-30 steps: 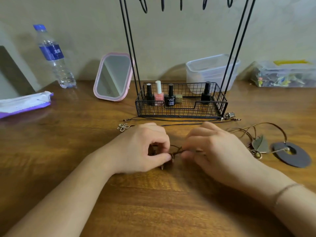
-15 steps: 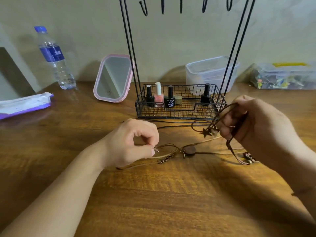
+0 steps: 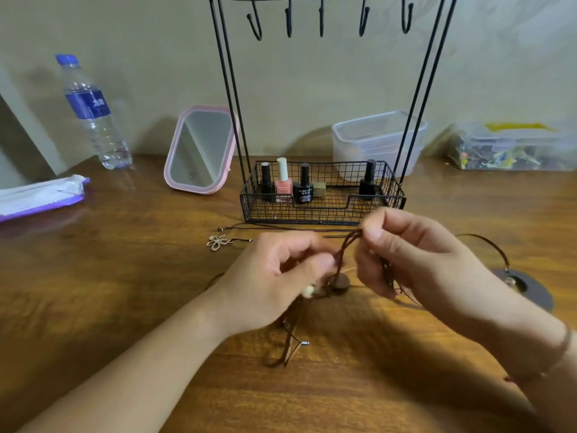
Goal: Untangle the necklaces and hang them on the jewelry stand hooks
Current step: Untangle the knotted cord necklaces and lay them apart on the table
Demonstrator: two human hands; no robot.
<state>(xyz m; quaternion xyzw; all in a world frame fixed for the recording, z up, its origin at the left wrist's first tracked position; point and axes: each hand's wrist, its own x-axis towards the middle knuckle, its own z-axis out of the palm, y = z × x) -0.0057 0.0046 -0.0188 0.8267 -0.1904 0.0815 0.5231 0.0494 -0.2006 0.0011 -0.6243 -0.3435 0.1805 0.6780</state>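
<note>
Head view: the right hand [image 3: 415,260] pinches a bunch of brown cords [image 3: 346,245] between thumb and forefinger, lifted off the table [image 3: 125,276]. The left hand [image 3: 274,276], just beside it, has its fingers closed on the same cords lower down; a round pendant [image 3: 340,281] hangs between the hands. Loose ends trail below the left hand. The stand [image 3: 321,195] is beyond both hands, its hooks [image 3: 288,23] bare.

I see a wooden table [image 3: 125,292]; left of my left hand [image 3: 271,285] lie a flower pendant [image 3: 217,242], mirror [image 3: 201,151], water bottle [image 3: 93,114].
</note>
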